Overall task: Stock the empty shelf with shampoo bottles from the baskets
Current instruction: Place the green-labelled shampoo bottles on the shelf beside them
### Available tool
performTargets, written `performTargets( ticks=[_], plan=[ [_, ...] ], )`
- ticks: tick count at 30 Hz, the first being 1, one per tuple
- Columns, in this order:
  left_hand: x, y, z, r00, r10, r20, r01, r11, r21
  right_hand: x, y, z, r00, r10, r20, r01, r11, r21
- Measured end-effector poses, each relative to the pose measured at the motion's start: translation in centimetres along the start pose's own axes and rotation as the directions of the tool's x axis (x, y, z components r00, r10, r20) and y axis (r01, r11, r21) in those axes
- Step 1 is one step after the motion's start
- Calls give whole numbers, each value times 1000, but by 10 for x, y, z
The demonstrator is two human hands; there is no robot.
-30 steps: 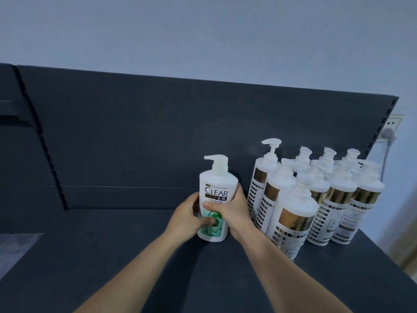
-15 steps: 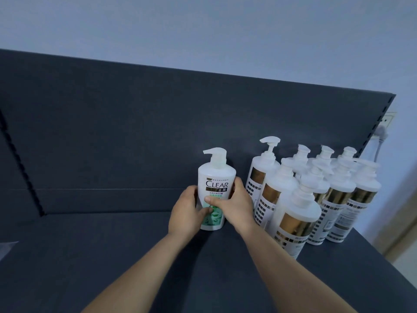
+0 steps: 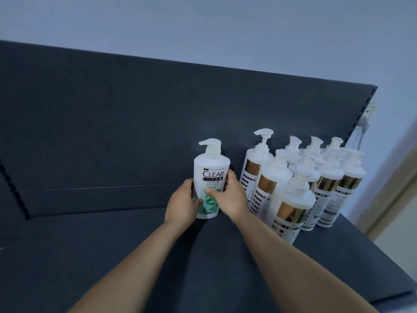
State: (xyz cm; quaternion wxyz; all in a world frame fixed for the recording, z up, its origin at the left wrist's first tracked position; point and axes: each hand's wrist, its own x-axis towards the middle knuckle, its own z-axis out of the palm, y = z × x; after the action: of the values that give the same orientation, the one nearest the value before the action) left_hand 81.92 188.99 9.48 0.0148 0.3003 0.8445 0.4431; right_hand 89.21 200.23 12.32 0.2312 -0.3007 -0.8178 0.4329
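Note:
A white CLEAR shampoo pump bottle (image 3: 211, 177) with a green label stands upright on the dark shelf (image 3: 112, 256), close to the back panel. My left hand (image 3: 182, 203) grips its left side and my right hand (image 3: 230, 196) grips its right side, thumb across the label. Right of it stand several white pump bottles with gold bands (image 3: 293, 199), in rows, a small gap away from the CLEAR bottle.
The shelf's dark back panel (image 3: 135, 120) rises behind the bottles. A wall socket with a plug and cable (image 3: 364, 125) sits past the panel's right end. The shelf's right edge (image 3: 383, 256) drops to a pale floor.
Both hands have pushed the CLEAR bottle farther back on the shelf toward the panel. The view has swung slightly to the right. My grip looks the same.

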Motion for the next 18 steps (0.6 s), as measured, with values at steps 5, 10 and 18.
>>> performTargets(
  ticks=[5,10,18],
  plan=[
    [-6,-10,1,987,9,161,-29,992,120,-10,-4,-2,999,34,1,-33,987,-159],
    [-27,-17,-2,956,-31,292,-66,947,315,-44,3,-12,997,23,79,7,932,-362],
    [-79,10,-14,943,48,330,-242,780,577,-116,21,-40,963,-45,265,193,802,-566]
  ],
)
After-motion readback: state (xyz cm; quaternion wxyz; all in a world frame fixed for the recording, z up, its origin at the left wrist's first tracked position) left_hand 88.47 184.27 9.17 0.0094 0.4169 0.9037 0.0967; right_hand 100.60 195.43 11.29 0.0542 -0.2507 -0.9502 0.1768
